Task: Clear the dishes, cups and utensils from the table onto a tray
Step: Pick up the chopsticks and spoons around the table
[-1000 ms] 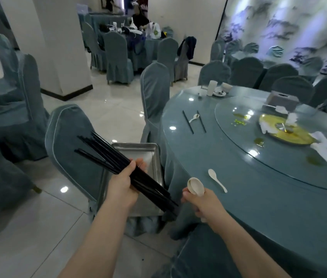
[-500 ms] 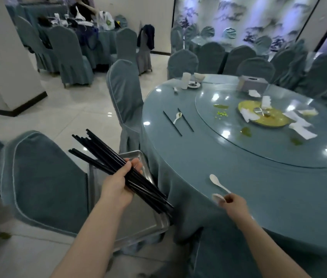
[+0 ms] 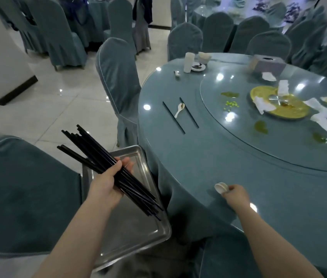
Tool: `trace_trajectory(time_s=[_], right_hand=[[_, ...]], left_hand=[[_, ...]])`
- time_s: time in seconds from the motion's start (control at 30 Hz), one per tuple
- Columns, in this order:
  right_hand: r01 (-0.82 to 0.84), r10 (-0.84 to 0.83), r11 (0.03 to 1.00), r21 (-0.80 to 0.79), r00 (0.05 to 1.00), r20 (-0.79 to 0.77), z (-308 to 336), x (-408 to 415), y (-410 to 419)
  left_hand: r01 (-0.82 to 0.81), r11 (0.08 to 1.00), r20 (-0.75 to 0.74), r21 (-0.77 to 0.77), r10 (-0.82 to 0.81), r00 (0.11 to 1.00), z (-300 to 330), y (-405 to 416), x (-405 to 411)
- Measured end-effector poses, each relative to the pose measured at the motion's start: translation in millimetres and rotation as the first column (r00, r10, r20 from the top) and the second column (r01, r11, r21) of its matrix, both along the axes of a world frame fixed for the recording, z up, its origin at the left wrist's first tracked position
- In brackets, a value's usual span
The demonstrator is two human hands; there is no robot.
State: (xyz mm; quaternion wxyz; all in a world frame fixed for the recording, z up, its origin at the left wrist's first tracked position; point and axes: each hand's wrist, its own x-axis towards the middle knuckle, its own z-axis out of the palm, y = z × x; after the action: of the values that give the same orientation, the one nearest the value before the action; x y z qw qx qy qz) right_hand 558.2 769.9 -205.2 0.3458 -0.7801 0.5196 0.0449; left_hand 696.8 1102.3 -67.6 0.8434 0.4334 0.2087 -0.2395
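Hands: L hand (image 3: pixel 106 182) grips bundle of black chopsticks (image 3: pixel 106 167) above metal tray (image 3: pixel 138 227); R hand (image 3: pixel 234 194) pinches white spoon (image 3: pixel 221 187) at counter (image 3: pixel 208 153) edge.
Tray: on chair seat beside counter.
Counter, farther off: chopstick pair (image 3: pixel 180 115) w/ 2nd spoon (image 3: pixel 179 109) between; cup (image 3: pixel 188 62), small dish (image 3: pixel 198 67), bowl (image 3: pixel 204 57) near far rim.
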Motion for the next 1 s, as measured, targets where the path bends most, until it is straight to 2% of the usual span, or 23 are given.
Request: trace_trajectory(time_s=[0.2, 0.37, 0.53, 0.63, 0.83, 1.0], right_hand=[[-0.009, 0.001, 0.992, -0.123, 0.998, -0.062, -10.9, 12.5, 5.7], [-0.083, 0.074, 0.989, -0.124, 0.994, -0.076, -14.2, 19.2, 14.1], [0.006, -0.002, 0.992, -0.127, 0.999, 0.032, -16.5, 16.8, 23.2], [0.000, 0.008, 0.989, -0.149, 0.999, 0.052, -17.4, 14.5, 22.8], [0.035, 0.009, 0.981, -0.191, 0.974, 0.227, -13.9, 8.6, 20.5], [-0.082, 0.111, 0.982, -0.171, 0.979, 0.171, -8.7, 9.7, 15.1]], left_hand=[[0.023, 0.999, -0.021, 0.034, -0.023, 1.000, -5.3, -1.2, 15.1], [-0.012, 1.000, -0.028, -0.015, 0.011, 1.000, -6.0, 10.7, 18.4], [-0.024, 1.000, -0.017, -0.019, 0.024, 1.000, -7.0, 28.4, 17.4], [-0.034, 0.999, -0.008, -0.020, 0.034, 0.999, -7.1, 37.5, 19.5], [-0.016, 1.000, -0.008, -0.015, 0.016, 1.000, -11.0, 36.3, 19.1], [0.003, 1.000, -0.008, -0.005, -0.003, 1.000, -14.0, 29.5, 16.1]])
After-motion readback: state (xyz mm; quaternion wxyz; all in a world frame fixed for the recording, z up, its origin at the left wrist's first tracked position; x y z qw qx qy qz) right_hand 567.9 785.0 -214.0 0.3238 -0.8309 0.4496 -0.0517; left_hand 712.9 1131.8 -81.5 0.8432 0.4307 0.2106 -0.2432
